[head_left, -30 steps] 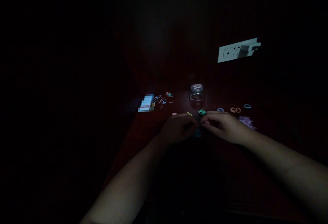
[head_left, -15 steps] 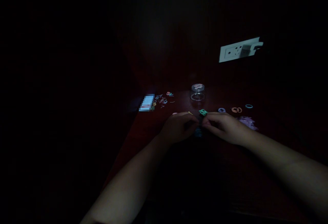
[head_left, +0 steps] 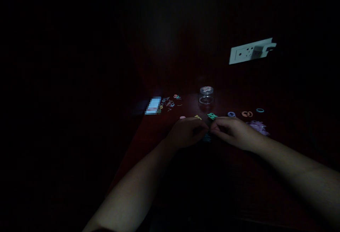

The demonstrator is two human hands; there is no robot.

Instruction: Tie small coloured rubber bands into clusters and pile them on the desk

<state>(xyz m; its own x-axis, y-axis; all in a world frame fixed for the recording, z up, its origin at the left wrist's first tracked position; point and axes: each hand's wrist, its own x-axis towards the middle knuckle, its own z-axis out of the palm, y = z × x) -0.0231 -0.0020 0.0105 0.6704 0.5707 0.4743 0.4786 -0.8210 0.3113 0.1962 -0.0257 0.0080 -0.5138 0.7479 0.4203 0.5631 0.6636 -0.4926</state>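
Note:
My left hand [head_left: 187,131] and my right hand [head_left: 230,132] meet fingertip to fingertip above the dark red table. Both are closed in a pinch, and whatever lies between the fingertips is too small and dark to make out. Below the fingertips is a dim blue pile [head_left: 207,138], partly in shadow. Just beyond them lie green bands [head_left: 212,116], a yellow piece [head_left: 198,117] and a pink piece [head_left: 182,118]. Past my right hand are a purple band [head_left: 231,114], orange bands [head_left: 247,114] and a heap of pale purple bands [head_left: 258,128], partly covered by my wrist.
A clear lidded jar [head_left: 206,96] stands behind the hands. Toward the left edge lie a lit phone [head_left: 153,105] and scattered small bands [head_left: 169,103]. A blue band [head_left: 260,110] lies at the right. A white socket plate [head_left: 245,52] with a plug is on the wall.
My fingertips have come closer together and now meet. The whole view has shifted slightly, and the things on the table stay where they were.

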